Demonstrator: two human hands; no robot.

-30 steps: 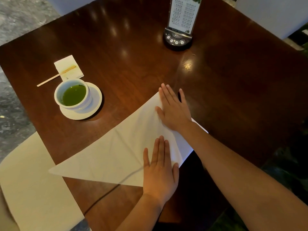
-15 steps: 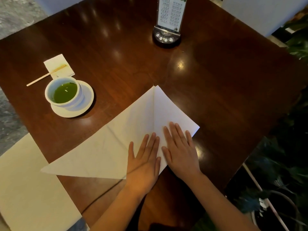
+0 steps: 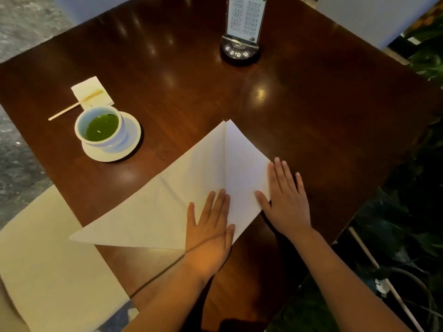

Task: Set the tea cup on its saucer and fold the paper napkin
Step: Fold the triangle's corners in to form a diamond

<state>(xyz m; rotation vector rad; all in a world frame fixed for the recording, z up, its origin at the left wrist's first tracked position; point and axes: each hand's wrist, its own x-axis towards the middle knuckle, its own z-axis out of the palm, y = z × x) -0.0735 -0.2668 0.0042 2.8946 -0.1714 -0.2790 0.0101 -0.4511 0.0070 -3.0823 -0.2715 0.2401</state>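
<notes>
A white tea cup (image 3: 100, 127) of green tea stands on its white saucer (image 3: 130, 142) at the left of the dark wooden table (image 3: 311, 111). The white paper napkin (image 3: 167, 197) lies flat near the front edge, folded into a triangle with its right corner folded in along a vertical crease. My left hand (image 3: 208, 233) presses flat on the napkin's lower edge beside that crease. My right hand (image 3: 286, 202) lies flat, fingers apart, on the napkin's right edge and the table beside it.
A wooden stirrer (image 3: 74, 105) rests on a small white paper square (image 3: 92, 92) behind the cup. A menu stand (image 3: 242, 29) with a button base is at the back. A cream seat (image 3: 48, 271) is at lower left, plants (image 3: 412, 212) at right.
My right hand slid from the napkin's top corner down, then out to its right edge. The right flap now lies folded flat. My left hand stayed pressing near the front.
</notes>
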